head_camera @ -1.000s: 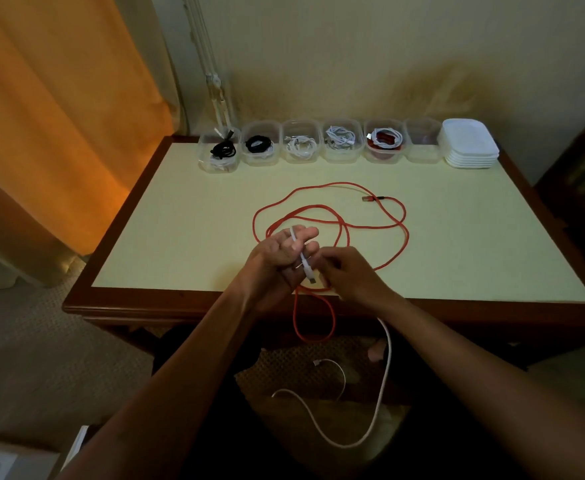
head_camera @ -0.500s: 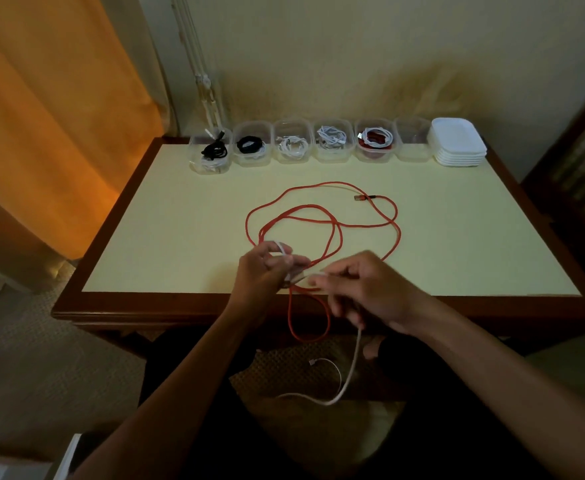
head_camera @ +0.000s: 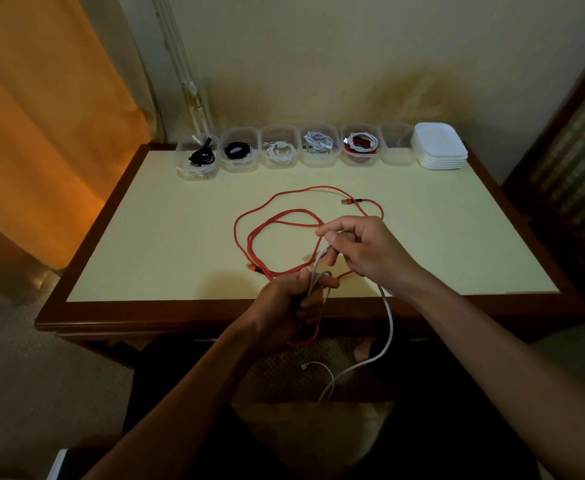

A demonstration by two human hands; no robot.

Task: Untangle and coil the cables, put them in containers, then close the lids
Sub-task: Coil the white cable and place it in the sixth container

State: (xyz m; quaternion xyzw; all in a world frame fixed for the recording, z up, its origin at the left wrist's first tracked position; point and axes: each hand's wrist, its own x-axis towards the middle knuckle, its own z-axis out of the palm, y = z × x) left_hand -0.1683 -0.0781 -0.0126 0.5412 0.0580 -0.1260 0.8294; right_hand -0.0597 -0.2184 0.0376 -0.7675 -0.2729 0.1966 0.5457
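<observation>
Left hand (head_camera: pixel 293 301) fist curled around a few turns of white cable (head_camera: pixel 389 327) at the near table (head_camera: pixel 166 237) edge; right hand (head_camera: pixel 360 249) above it, thumb and fingers pinching the same cable, short run taut between the two hands. Rest of the white cable hangs off the edge in front of the person, plug end (head_camera: pixel 304 366) dangling low. Red cable (head_camera: pixel 284 216) sprawls in loose loops mid-table, right under both hands, one loop drooping over the edge behind the left fist. Back edge: row of six clear containers (head_camera: pixel 280 150), lids off, five with coiled cables, the sixth (head_camera: pixel 396 143) looks empty but too dim to be sure. Stack of white lids (head_camera: pixel 438 145) just right of the row. Orange curtain (head_camera: pixel 42 116) on the left. How many turns are in the left fist can't be made out, fingers cover them
</observation>
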